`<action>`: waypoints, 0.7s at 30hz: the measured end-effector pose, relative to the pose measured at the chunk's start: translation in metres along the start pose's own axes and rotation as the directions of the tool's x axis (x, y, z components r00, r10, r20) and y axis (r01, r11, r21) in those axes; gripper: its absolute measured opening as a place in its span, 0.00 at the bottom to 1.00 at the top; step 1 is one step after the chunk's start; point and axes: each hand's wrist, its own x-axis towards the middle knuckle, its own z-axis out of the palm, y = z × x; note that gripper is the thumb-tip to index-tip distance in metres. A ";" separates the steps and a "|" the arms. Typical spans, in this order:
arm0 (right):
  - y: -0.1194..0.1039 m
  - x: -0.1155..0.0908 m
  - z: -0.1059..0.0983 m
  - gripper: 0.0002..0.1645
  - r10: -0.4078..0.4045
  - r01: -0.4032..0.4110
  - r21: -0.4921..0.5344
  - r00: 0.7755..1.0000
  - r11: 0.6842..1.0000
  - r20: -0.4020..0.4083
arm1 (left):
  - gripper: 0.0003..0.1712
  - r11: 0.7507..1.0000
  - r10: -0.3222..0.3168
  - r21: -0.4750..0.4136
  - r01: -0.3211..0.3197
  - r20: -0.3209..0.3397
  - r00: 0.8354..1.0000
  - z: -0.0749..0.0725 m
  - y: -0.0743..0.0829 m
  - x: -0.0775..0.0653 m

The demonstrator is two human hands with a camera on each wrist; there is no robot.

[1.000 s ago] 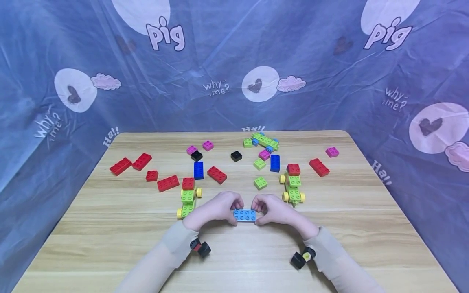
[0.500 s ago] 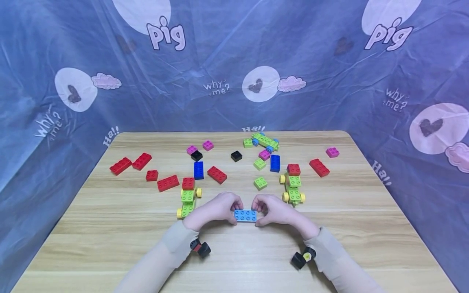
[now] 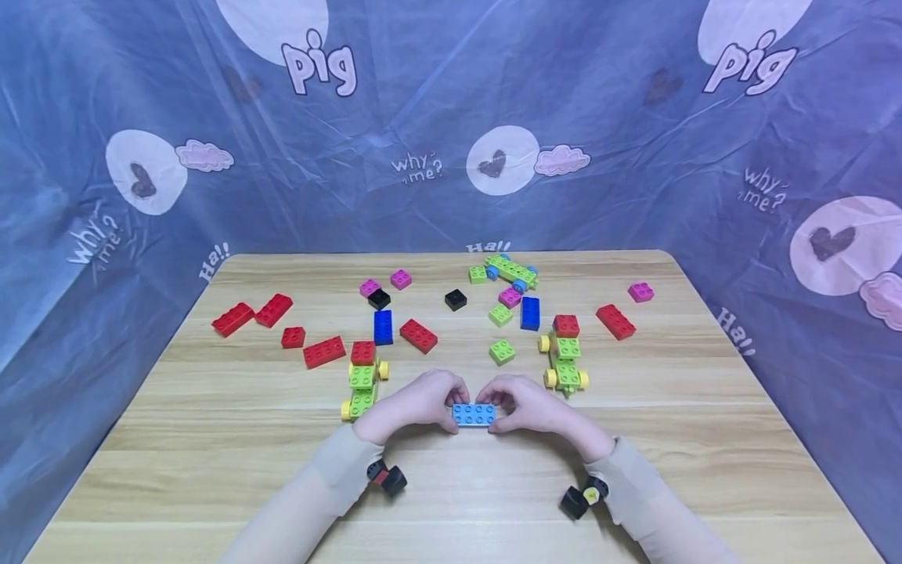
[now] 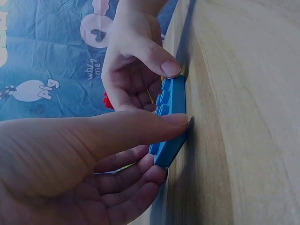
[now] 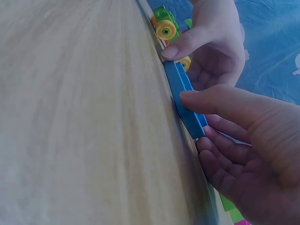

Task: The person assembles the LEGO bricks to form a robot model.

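Observation:
A light blue toy building brick with two rows of studs [image 3: 474, 414] lies lengthwise between both hands, studs up. My left hand [image 3: 426, 398] pinches its left end, thumb on the near side and fingers behind. At the other end my right hand [image 3: 527, 406] pinches it the same way. In the left wrist view the left thumb presses the side of the blue brick [image 4: 176, 96]; the right wrist view shows the right thumb on the brick [image 5: 177, 84]. The brick is close to the tabletop; whether it touches cannot be told.
Green wheeled toy cars topped with red bricks stand left [image 3: 362, 380] and right [image 3: 566, 356] of the hands. Beyond lie loose red, dark blue, black, pink and green bricks, such as a green brick [image 3: 502, 352]. A green base with blue wheels [image 3: 511, 271] sits near the back edge.
My right fingertips have shifted slightly left along the brick. The brick has edged a little to the right. Both hands keep their grip; the other bricks stay put.

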 end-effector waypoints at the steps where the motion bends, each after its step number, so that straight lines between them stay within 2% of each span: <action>1: 0.000 0.000 0.000 0.24 0.002 -0.002 -0.003 1.000 1.000 0.002 | 0.21 1.000 0.000 -0.003 0.000 0.003 1.000 0.000 0.000 0.000; 8: -0.001 0.000 -0.001 0.24 -0.002 0.002 -0.009 1.000 1.000 0.005 | 0.22 1.000 0.007 -0.027 -0.007 0.007 1.000 0.000 -0.003 0.000; 15: -0.005 -0.001 -0.010 0.24 -0.021 0.021 0.040 1.000 0.999 -0.008 | 0.22 1.000 0.015 -0.025 -0.015 0.004 1.000 0.000 -0.003 0.000; 18: -0.009 -0.004 -0.019 0.22 -0.040 0.043 0.053 0.998 0.998 -0.056 | 0.21 1.000 0.012 -0.027 -0.012 0.007 1.000 -0.001 -0.002 0.000; 21: -0.013 -0.009 -0.031 0.19 -0.062 0.069 0.040 0.986 0.997 -0.152 | 0.21 1.000 0.002 -0.026 -0.002 0.017 1.000 -0.001 -0.001 0.001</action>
